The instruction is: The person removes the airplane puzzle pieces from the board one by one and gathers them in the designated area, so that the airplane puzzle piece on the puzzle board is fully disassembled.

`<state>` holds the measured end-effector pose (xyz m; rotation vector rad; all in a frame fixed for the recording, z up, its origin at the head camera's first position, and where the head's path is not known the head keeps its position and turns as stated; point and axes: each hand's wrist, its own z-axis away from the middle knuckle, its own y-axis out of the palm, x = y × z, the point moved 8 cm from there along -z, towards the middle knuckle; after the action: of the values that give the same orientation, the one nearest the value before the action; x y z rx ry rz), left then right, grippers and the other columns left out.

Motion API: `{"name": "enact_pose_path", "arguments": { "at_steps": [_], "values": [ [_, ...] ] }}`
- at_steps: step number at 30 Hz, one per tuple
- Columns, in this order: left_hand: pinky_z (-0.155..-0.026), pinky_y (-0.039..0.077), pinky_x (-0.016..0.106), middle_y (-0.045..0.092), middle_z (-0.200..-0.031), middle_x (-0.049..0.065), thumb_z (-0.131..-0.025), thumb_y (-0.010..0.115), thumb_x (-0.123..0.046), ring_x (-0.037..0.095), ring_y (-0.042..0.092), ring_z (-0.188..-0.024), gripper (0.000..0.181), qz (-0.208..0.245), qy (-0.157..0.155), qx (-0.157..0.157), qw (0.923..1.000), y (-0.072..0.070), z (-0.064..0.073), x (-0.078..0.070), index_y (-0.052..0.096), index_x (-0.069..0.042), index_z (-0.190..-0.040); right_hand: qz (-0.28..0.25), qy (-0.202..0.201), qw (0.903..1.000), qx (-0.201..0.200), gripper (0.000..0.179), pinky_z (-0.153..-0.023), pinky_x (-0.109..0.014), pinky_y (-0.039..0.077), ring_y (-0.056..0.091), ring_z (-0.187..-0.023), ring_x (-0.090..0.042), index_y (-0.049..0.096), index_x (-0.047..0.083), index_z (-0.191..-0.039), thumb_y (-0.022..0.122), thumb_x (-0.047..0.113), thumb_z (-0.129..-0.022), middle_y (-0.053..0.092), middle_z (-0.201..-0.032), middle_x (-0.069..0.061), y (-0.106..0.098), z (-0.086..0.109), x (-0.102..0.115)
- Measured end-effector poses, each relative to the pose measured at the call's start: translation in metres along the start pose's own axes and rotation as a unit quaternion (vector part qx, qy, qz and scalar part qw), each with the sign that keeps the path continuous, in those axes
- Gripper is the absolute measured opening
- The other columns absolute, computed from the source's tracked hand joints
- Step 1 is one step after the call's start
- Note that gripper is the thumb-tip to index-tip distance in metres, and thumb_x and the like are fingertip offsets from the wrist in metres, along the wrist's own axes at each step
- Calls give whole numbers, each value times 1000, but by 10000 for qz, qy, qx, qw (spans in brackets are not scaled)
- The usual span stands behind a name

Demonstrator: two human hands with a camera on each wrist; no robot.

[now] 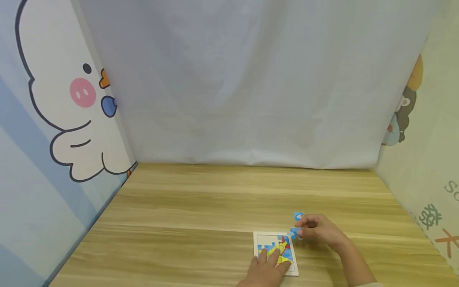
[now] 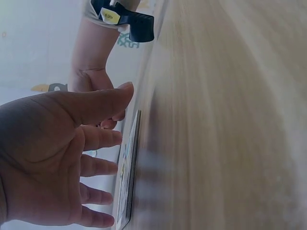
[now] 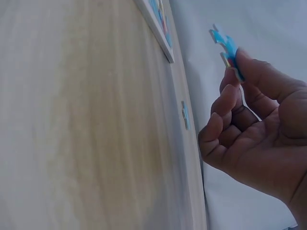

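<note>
My right hand (image 1: pixel 320 231) pinches a blue jigsaw piece (image 1: pixel 293 233) between thumb and forefinger, beside the puzzle's upper right corner. In the right wrist view, the pinched piece (image 3: pixel 229 49) is held up off the table and has a touch of red and yellow. The white-framed jigsaw puzzle (image 1: pixel 295 266) lies flat, partly filled with a yellow and red picture on blue; its upper left part shows bare board. My left hand (image 1: pixel 266 270) rests on the puzzle's lower part with its fingers spread, hiding some of the picture.
Another blue jigsaw piece (image 1: pixel 298 215) lies on the wooden table (image 1: pixel 179 223) just beyond my right fingertips. A grey-white curtain (image 1: pixel 233 99) hangs along the table's back edge. Printed panels stand at both sides, the left one with a white cartoon animal (image 1: pixel 53 52).
</note>
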<state>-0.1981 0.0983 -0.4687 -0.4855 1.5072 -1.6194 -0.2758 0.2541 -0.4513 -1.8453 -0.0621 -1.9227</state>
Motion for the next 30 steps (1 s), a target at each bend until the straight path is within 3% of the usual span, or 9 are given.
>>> {"name": "enact_pose_path", "arguments": {
  "at_steps": [6, 15, 22, 30],
  "values": [
    [-96, 35, 53, 34, -144, -8, -75, 51, -71, 32, 32, -130, 69, -93, -17, 107, 9999, 5, -4, -4, 45, -39, -136, 9, 32, 9998, -188, 26, -73, -35, 47, 53, -81, -23, 59, -9, -100, 67, 9, -84, 57, -84, -9, -13, 3, -6],
    [-93, 38, 54, 26, -148, -8, -73, 56, -68, 33, 32, -129, 67, -77, 83, 88, 9999, 6, -8, -7, 48, -38, -133, 78, 249, 9982, -537, 30, -66, -31, 46, 52, -78, -19, 58, -10, -103, 68, 11, -84, 57, -85, -8, -35, 5, -14],
    [-94, 36, 53, 36, -141, -13, -76, 54, -69, 29, 35, -128, 61, -125, 34, 226, 9997, 11, -11, -6, 51, -40, -130, 149, 373, 9959, -812, 30, -66, -31, 45, 53, -78, -20, 59, -8, -102, 69, 14, -83, 59, -86, -8, -49, 7, -22],
    [-94, 36, 51, 36, -141, -13, -77, 54, -68, 26, 36, -127, 60, -301, 39, 249, 9992, 12, -13, -6, 50, -42, -130, 287, 451, 9934, -1010, 29, -64, -32, 44, 52, -77, -19, 58, -8, -103, 67, 14, -86, 60, -87, -8, -64, 12, -27]
  ]
}}
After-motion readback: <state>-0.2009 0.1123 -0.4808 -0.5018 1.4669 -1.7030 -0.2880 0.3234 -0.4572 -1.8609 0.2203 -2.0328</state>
